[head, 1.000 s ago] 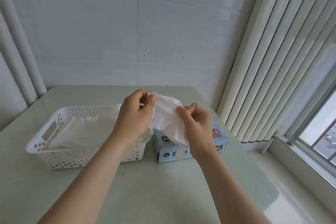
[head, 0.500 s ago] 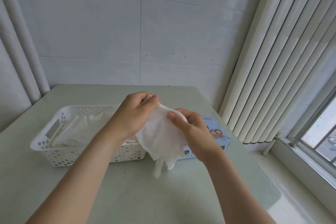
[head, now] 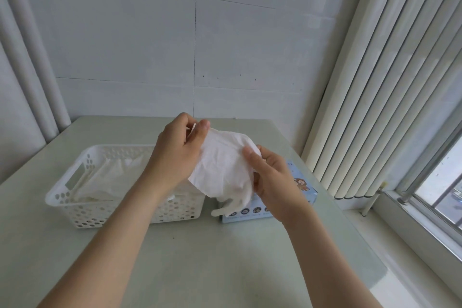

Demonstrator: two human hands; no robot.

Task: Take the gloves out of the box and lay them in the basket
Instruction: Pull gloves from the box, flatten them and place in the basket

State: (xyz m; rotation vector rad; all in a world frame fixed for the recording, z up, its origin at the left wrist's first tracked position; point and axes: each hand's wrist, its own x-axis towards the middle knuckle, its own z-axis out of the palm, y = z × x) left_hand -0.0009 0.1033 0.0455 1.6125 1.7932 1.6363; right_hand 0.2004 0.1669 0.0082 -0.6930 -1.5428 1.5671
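Note:
A thin white glove (head: 222,167) hangs in the air between my hands, its fingers dangling down in front of the box. My left hand (head: 175,155) pinches its upper left edge and my right hand (head: 272,180) pinches its right edge. The light blue glove box (head: 303,189) lies on the table behind and under my right hand, mostly hidden. Left of it stands the white perforated basket (head: 75,197), with several white gloves (head: 110,180) lying inside.
The pale green table (head: 200,257) ends at its right edge near a window sill (head: 412,220). Vertical blinds (head: 375,95) hang at the right. A tiled wall stands behind the table, with pipes (head: 30,70) in the left corner.
The glove has come clear of the box and now spreads wider between my hands. Both hands shifted slightly, keeping their hold, with the glove fingers hanging lower.

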